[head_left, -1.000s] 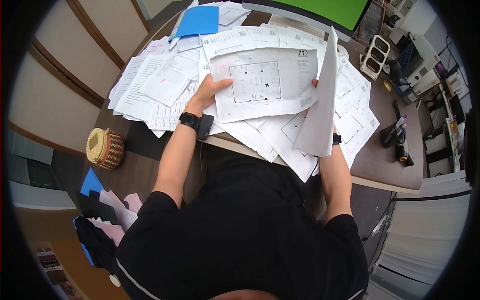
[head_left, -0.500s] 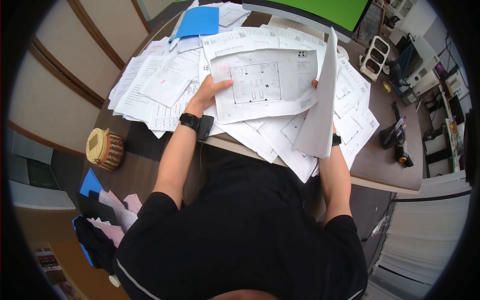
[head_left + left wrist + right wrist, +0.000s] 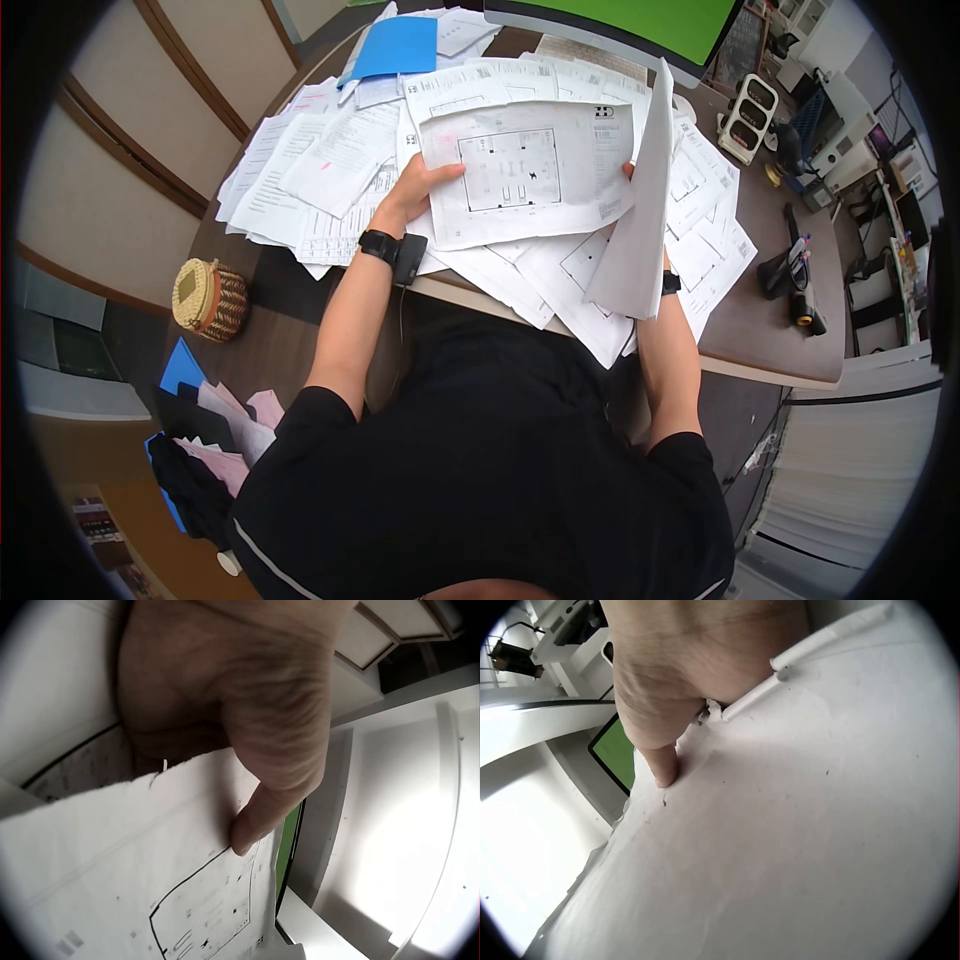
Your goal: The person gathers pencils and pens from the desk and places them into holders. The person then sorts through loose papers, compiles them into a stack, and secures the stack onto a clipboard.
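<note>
A creased floor plan sheet [image 3: 595, 185] is held up over the desk, its printed side toward me. My left hand [image 3: 408, 188] pinches its left edge, the thumb lying flat on the print; in the left wrist view the thumb tip [image 3: 241, 841] presses beside the plan's outline. The right hand [image 3: 697, 667] grips the sheets at the other side, with its thumb on white paper. In the head view most of that hand is hidden behind a white sheet [image 3: 640, 220] folded up on edge; only its thumb tip [image 3: 629, 170] shows.
More floor plans [image 3: 700, 185] lie spread under the held sheet, with stacked text pages [image 3: 280, 165] at left and a blue folder [image 3: 400, 45] behind. A monitor [image 3: 640, 25] stands at the back. Right are a pen holder [image 3: 780, 272] and flashlight [image 3: 806, 315]; left, a woven basket [image 3: 210, 300].
</note>
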`<state>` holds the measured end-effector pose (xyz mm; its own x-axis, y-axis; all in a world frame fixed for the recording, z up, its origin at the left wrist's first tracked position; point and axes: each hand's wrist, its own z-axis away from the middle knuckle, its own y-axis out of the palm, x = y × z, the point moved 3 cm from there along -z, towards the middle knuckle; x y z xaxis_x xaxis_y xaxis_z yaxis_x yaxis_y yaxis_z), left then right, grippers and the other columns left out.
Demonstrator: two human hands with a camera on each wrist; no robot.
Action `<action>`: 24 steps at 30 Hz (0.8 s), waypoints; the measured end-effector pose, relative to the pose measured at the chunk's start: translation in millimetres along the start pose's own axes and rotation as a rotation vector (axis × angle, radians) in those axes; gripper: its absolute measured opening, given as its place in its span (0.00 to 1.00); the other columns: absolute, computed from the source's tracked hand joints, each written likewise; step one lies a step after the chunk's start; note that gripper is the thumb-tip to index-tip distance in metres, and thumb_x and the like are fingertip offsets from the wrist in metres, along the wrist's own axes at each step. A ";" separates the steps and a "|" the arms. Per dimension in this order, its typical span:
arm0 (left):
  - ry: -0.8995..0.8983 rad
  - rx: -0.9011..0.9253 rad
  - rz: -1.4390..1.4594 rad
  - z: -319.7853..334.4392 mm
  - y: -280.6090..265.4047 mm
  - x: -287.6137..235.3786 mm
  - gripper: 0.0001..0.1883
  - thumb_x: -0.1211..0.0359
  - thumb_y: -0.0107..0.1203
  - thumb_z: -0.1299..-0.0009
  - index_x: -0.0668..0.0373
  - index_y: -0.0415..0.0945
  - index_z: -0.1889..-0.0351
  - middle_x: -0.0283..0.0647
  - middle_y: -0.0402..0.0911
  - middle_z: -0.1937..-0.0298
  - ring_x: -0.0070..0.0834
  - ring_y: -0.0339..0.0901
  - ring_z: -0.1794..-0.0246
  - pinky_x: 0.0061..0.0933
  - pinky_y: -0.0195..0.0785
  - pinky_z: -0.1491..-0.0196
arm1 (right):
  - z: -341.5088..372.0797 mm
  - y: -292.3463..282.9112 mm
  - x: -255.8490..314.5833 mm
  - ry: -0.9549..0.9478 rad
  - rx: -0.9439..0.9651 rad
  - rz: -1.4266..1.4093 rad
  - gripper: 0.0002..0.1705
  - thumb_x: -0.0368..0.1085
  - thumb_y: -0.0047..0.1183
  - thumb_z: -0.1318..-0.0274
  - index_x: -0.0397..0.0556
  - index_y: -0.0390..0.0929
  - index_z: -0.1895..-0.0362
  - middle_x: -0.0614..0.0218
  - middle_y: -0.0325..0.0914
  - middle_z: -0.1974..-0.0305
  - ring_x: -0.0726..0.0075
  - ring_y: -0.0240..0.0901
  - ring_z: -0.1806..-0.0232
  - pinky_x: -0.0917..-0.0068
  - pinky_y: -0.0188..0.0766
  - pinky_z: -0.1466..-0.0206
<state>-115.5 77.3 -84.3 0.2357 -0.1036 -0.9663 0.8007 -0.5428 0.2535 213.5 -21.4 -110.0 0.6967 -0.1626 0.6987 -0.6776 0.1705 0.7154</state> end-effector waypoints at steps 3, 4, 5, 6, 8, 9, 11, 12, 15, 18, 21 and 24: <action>-0.026 0.014 -0.005 -0.1 -1.3 -0.6 0.29 0.68 0.62 0.40 0.69 0.64 0.42 0.46 0.75 0.47 0.33 0.75 0.49 0.33 0.71 0.48 | 1.7 0.8 -2.1 0.001 0.001 0.001 0.14 0.42 0.51 0.39 0.49 0.76 0.53 0.66 0.73 0.54 0.69 0.71 0.53 0.73 0.72 0.49; -0.027 0.015 -0.004 0.6 -0.1 0.3 0.29 0.68 0.62 0.40 0.69 0.64 0.42 0.46 0.75 0.47 0.33 0.75 0.49 0.33 0.71 0.48 | 2.0 3.0 -1.1 0.009 0.010 -0.016 0.14 0.42 0.51 0.39 0.49 0.76 0.53 0.65 0.73 0.54 0.69 0.71 0.53 0.73 0.72 0.49; -0.014 0.008 0.002 1.0 1.0 -0.1 0.29 0.68 0.62 0.39 0.69 0.64 0.42 0.46 0.75 0.47 0.33 0.75 0.50 0.33 0.71 0.48 | 0.1 1.4 -0.4 0.008 0.012 -0.015 0.14 0.42 0.51 0.39 0.49 0.76 0.53 0.65 0.73 0.54 0.69 0.71 0.53 0.73 0.72 0.49; 0.001 0.000 0.006 0.5 0.6 -1.1 0.29 0.68 0.62 0.39 0.69 0.64 0.42 0.46 0.75 0.47 0.33 0.75 0.50 0.33 0.71 0.48 | -1.8 0.5 -0.3 0.012 0.000 -0.002 0.14 0.42 0.51 0.39 0.49 0.76 0.54 0.65 0.73 0.55 0.69 0.71 0.53 0.73 0.73 0.49; -0.004 0.009 0.001 -1.4 -3.0 0.5 0.29 0.68 0.62 0.39 0.69 0.64 0.42 0.46 0.75 0.47 0.33 0.75 0.49 0.33 0.71 0.48 | -1.7 -3.3 -3.7 0.018 -0.018 0.009 0.13 0.42 0.51 0.39 0.49 0.76 0.54 0.65 0.73 0.55 0.68 0.71 0.53 0.73 0.73 0.49; -0.010 0.020 -0.003 -1.5 -2.6 1.4 0.29 0.68 0.62 0.40 0.69 0.64 0.42 0.46 0.75 0.47 0.33 0.75 0.49 0.33 0.71 0.47 | 1.4 1.3 -2.8 -0.006 -0.007 -0.003 0.14 0.42 0.51 0.39 0.49 0.76 0.54 0.65 0.73 0.55 0.68 0.71 0.53 0.72 0.73 0.49; -0.005 0.012 -0.002 -0.9 -1.2 2.2 0.29 0.68 0.62 0.40 0.69 0.64 0.42 0.46 0.75 0.47 0.33 0.75 0.49 0.33 0.71 0.48 | 0.3 3.6 -0.5 -0.032 0.008 -0.013 0.14 0.42 0.51 0.39 0.49 0.76 0.53 0.65 0.73 0.54 0.68 0.71 0.53 0.72 0.73 0.49; 0.001 0.003 -0.004 -1.2 -1.5 1.0 0.29 0.68 0.62 0.40 0.69 0.64 0.42 0.46 0.75 0.47 0.33 0.75 0.49 0.33 0.71 0.48 | -2.4 3.3 -1.7 -0.017 0.012 -0.019 0.14 0.42 0.51 0.39 0.49 0.75 0.53 0.65 0.73 0.54 0.68 0.71 0.53 0.73 0.73 0.49; -0.013 0.026 -0.002 -1.7 -3.3 2.4 0.29 0.68 0.62 0.40 0.69 0.64 0.42 0.46 0.75 0.47 0.33 0.75 0.49 0.33 0.71 0.47 | -0.5 -2.9 -5.8 0.006 0.006 -0.029 0.14 0.42 0.51 0.39 0.49 0.75 0.53 0.65 0.72 0.53 0.68 0.71 0.53 0.73 0.73 0.49; 0.003 0.010 0.004 -1.7 -2.1 1.6 0.29 0.68 0.62 0.39 0.69 0.64 0.42 0.46 0.75 0.47 0.33 0.75 0.49 0.33 0.71 0.47 | -4.5 -1.6 -1.8 0.011 0.012 -0.027 0.15 0.42 0.51 0.39 0.49 0.75 0.52 0.65 0.72 0.53 0.68 0.71 0.52 0.73 0.73 0.49; -0.018 0.020 -0.010 -1.5 -2.9 1.7 0.30 0.68 0.62 0.40 0.68 0.64 0.42 0.46 0.75 0.47 0.33 0.75 0.49 0.33 0.71 0.47 | -0.7 -4.9 -4.9 0.024 0.005 -0.031 0.15 0.42 0.51 0.39 0.49 0.75 0.52 0.65 0.72 0.53 0.68 0.70 0.52 0.72 0.72 0.48; 0.011 0.005 0.004 -1.8 -1.5 1.4 0.29 0.68 0.62 0.39 0.69 0.64 0.42 0.46 0.75 0.47 0.33 0.75 0.49 0.33 0.71 0.47 | -4.6 -3.2 -0.9 0.028 0.012 -0.030 0.15 0.42 0.51 0.39 0.49 0.75 0.52 0.65 0.72 0.52 0.68 0.70 0.52 0.72 0.72 0.48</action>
<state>-115.3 79.5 -86.0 0.2445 -0.0967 -0.9648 0.7973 -0.5462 0.2568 216.2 -17.3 -113.0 0.7228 -0.1403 0.6767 -0.6591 0.1546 0.7360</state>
